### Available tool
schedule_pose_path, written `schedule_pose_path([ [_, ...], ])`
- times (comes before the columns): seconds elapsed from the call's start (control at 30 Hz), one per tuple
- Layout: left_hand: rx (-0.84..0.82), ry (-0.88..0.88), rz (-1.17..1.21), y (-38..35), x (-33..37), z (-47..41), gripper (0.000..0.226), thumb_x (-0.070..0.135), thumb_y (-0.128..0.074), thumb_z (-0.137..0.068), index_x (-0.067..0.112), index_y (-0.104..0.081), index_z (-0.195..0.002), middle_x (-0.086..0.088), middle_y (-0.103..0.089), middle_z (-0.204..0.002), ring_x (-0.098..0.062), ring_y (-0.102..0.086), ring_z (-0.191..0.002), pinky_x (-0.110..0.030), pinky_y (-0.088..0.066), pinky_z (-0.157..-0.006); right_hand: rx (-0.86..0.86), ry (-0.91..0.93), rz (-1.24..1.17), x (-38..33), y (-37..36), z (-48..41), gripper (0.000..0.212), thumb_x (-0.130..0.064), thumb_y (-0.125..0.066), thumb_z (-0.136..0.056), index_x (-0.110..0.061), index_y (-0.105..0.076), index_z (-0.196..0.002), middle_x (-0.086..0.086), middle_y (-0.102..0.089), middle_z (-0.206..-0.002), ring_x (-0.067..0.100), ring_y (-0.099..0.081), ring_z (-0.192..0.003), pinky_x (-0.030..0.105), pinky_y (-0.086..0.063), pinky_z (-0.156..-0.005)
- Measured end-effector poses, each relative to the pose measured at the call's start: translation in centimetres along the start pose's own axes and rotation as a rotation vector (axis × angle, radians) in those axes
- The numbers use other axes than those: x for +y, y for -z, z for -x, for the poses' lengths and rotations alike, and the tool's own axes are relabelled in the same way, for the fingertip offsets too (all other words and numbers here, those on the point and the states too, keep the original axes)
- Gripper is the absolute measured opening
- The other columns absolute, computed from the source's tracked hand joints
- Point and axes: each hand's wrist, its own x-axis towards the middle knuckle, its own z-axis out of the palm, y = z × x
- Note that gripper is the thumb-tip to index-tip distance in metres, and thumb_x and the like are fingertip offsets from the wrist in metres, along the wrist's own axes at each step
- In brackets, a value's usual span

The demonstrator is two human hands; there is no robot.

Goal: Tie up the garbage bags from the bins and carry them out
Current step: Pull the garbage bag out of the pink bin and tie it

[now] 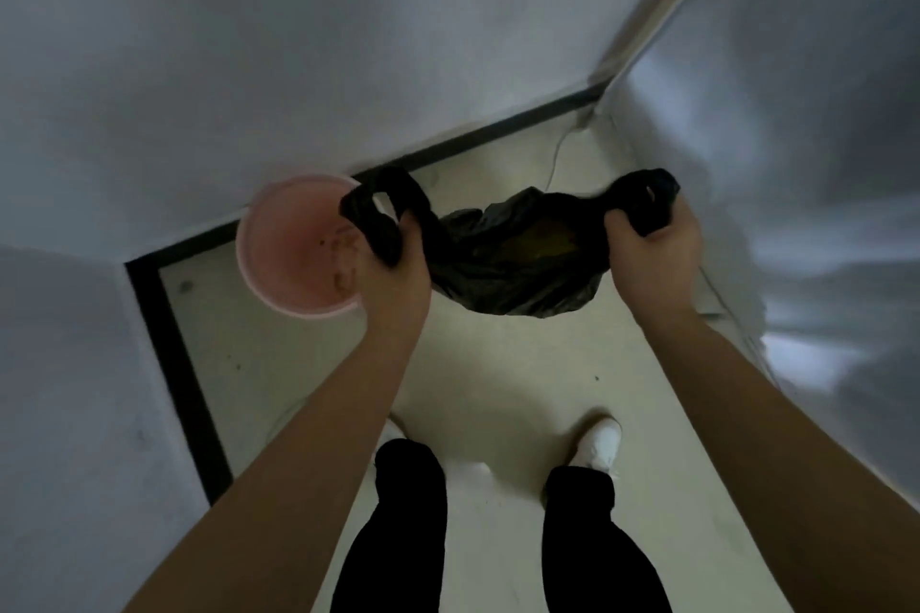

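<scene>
Left hand: fingers curled tight round the left gathered end of the bag; the twisted plastic loops up and over the top of the fist
Right hand: fingers closed round the right gathered end; a bunched tuft of plastic stands up above the knuckles
Black garbage bag: hangs slack between the two hands, held off the floor; its mouth faces up and is stretched sideways; something yellowish shows inside the opening; its left end overlaps the bin's near-right rim in this view
Pink bin: round and upright; stands at the far-left edge of the floor, against the skirting; no liner in it; small dark specks lie on its bottom
Floor: pale and smooth; bordered at the far and left edges by a black skirting below grey walls
Cable: thin; runs down near the far-right corner of the floor
Person: black trousers; white shoe on the floor beneath the right forearm
</scene>
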Motion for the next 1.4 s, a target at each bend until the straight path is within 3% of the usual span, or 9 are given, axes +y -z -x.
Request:
schedule_pose_path([
  [0.13,-0.2,0.114,-0.115,-5.5,-8.0,-1.1,0.019,0.022,-0.055,-0.1,0.029,-0.049,-0.117,0.016,-0.06,-0.101,-0.002,-0.058,-0.096,-0.018,-0.046,-0.077,-0.02,-0.088,0.067,9.9,-0.6,-1.9,0.034,-0.014,-0.065,-0.086,-0.01,-0.055,-0.118,-0.007,-0.059,-0.091,0.008,-0.056,-0.078,0.005,-0.04,-0.059],
  [0.33,-0.404,0.149,-0.69,-11.9,-21.7,-3.7,0.041,0.014,-0.064,-0.094,0.005,-0.059,-0.134,-0.017,-0.065,-0.128,-0.034,-0.06,-0.119,-0.024,-0.04,-0.085,-0.368,-0.283,0.345,26.0,-2.4,-4.5,0.025,-0.02,-0.056,-0.094,-0.012,-0.065,-0.115,0.0,-0.058,-0.092,0.02,-0.056,-0.089,0.023,-0.037,-0.069],
  [0.53,-0.187,-0.061,-0.655,-14.2,-21.9,-2.3,0.038,0.031,-0.074,-0.087,0.0,-0.068,-0.11,-0.011,-0.072,-0.106,-0.022,-0.067,-0.096,-0.035,-0.056,-0.084,-0.176,-0.303,0.033,27.9,-0.6,-5.3,0.013,-0.033,-0.058,-0.091,-0.024,-0.067,-0.095,-0.001,-0.072,-0.091,0.019,-0.068,-0.089,0.042,-0.056,-0.086],
  [0.63,-0.053,0.081,-0.301,-15.1,-19.3,-2.5,0.026,0.021,-0.07,-0.09,0.006,-0.068,-0.111,0.002,-0.071,-0.096,-0.007,-0.067,-0.087,-0.016,-0.055,-0.074,-0.037,-0.192,-0.18,25.8,0.2,-6.6,0.014,-0.031,-0.063,-0.089,-0.027,-0.066,-0.102,-0.004,-0.072,-0.096,0.016,-0.07,-0.092,0.037,-0.058,-0.086],
  [0.73,-0.064,0.15,-0.236,-16.4,-19.0,-3.3,0.032,0.02,-0.066,-0.093,0.006,-0.064,-0.122,0.002,-0.069,-0.105,-0.007,-0.065,-0.093,-0.009,-0.05,-0.069,-0.208,-0.122,-0.071,26.7,0.0,-6.8,0.065,-0.048,-0.071,-0.085,-0.02,-0.046,-0.138,0.003,-0.055,-0.132,0.015,-0.058,-0.115,0.027,-0.052,-0.094],
  [0.83,-0.107,0.136,-0.319,-17.3,-20.6,-3.9,0.046,0.028,-0.066,-0.094,0.01,-0.057,-0.135,0.001,-0.064,-0.122,-0.014,-0.061,-0.11,-0.022,-0.048,-0.089,-0.425,-0.342,0.041,29.8,-0.3,-6.4,0.119,-0.07,-0.071,-0.069,-0.018,-0.01,-0.156,0.006,-0.012,-0.161,0.025,-0.02,-0.148,0.045,-0.029,-0.118],
  [1.07,-0.341,0.17,-0.46,-17.4,-25.7,-4.9,0.119,0.059,-0.094,-0.05,0.016,-0.04,-0.147,0.004,-0.056,-0.141,-0.009,-0.053,-0.129,-0.033,-0.044,-0.111,-0.573,-0.292,0.254,34.9,-2.0,-4.5,0.148,-0.085,-0.069,-0.048,-0.026,0.014,-0.156,-0.003,0.015,-0.165,0.021,0.012,-0.151,0.048,-0.004,-0.122],
  [1.23,-0.417,0.199,-0.568,-17.9,-28.2,-8.0,0.13,0.069,-0.088,-0.044,0.015,-0.036,-0.151,0.002,-0.049,-0.148,-0.012,-0.048,-0.134,-0.029,-0.038,-0.114,-0.587,-0.304,0.393,38.1,-4.7,-5.1,0.142,-0.084,-0.067,-0.058,-0.026,0.019,-0.154,0.002,0.023,-0.163,0.024,0.016,-0.151,0.051,-0.001,-0.123],
  [1.4,-0.396,0.004,-0.353,-23.6,-25.5,-10.8,0.071,0.061,-0.058,-0.09,0.022,-0.045,-0.148,0.01,-0.054,-0.143,-0.001,-0.052,-0.125,-0.006,-0.043,-0.094,-0.311,-0.138,0.226,38.0,-9.1,-10.4,0.102,-0.057,-0.073,-0.079,-0.028,-0.012,-0.156,0.017,-0.002,-0.164,0.038,-0.01,-0.15,0.055,-0.013,-0.118],
])
